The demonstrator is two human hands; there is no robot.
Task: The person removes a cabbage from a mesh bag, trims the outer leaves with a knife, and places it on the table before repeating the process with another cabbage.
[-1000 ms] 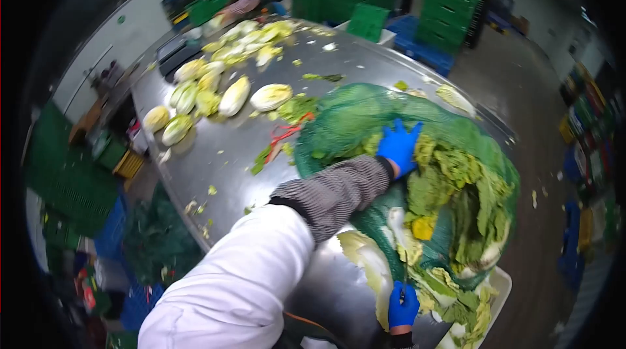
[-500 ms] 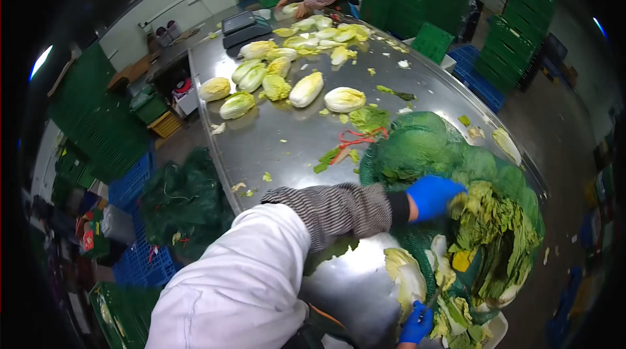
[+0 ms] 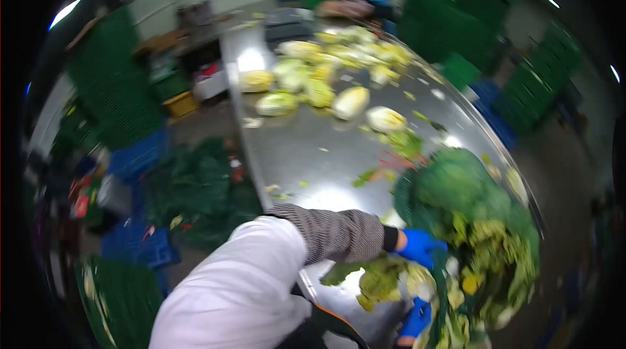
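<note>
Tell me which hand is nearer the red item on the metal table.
Left. The left hand is by the green net, on the near side of the red item; the right hand is farther from it, low in the view.

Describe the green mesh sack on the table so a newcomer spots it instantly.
Start at the steel table and go to its near right end. There, beside the blue-gloved left hand, bulges the green mesh sack. Unlike the dark netting heaped left of the table, it spills napa cabbage leaves.
</note>
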